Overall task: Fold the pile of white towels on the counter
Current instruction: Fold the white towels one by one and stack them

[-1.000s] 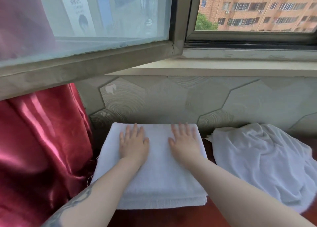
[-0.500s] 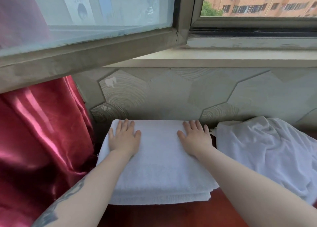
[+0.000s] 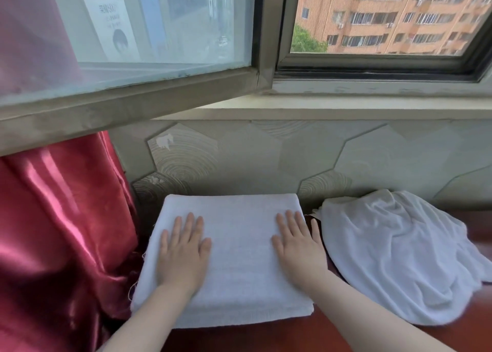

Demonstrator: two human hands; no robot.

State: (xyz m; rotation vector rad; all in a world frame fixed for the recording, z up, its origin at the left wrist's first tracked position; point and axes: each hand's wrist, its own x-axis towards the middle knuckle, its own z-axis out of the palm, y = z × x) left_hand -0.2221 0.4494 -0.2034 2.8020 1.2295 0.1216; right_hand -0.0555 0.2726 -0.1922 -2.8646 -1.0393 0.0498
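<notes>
Pressing flat, fingers straight, left hand (image 3: 183,253) and right hand (image 3: 299,247) rest on the folded towel (image 3: 239,245) on the counter (image 3: 266,335), unfolded towel (image 3: 394,250) just beside, right.

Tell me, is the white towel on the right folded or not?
Not folded: the right towel lies crumpled in a loose heap with wrinkles.
</notes>
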